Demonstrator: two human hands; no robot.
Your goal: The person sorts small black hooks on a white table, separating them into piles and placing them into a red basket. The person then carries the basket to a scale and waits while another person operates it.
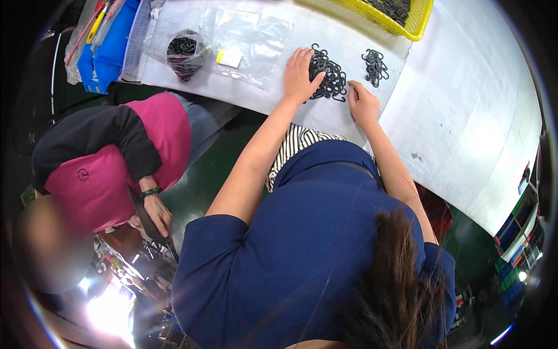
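A loose pile of small black S-shaped hooks (pixel 330 77) lies on the white table between my two hands. My left hand (pixel 299 77) rests at the pile's left side, its fingers stretched out and the thumb apart, touching the hooks' edge. On the other side, my right hand (pixel 364 103) is closed, fingers curled and the fingertips near the pile's right edge. Whatever may be inside those fingers is hidden. A smaller group of black hooks (pixel 375 68) sits farther right, apart from the pile and beyond my right hand.
A yellow basket (pixel 416 28) of black parts stands at the far edge. To the left are a clear bag of dark pieces (pixel 185 52), flat clear plastic bags (pixel 256 41) and a blue bin (pixel 114 52). A person in pink and black (pixel 99 192) is close on my left.
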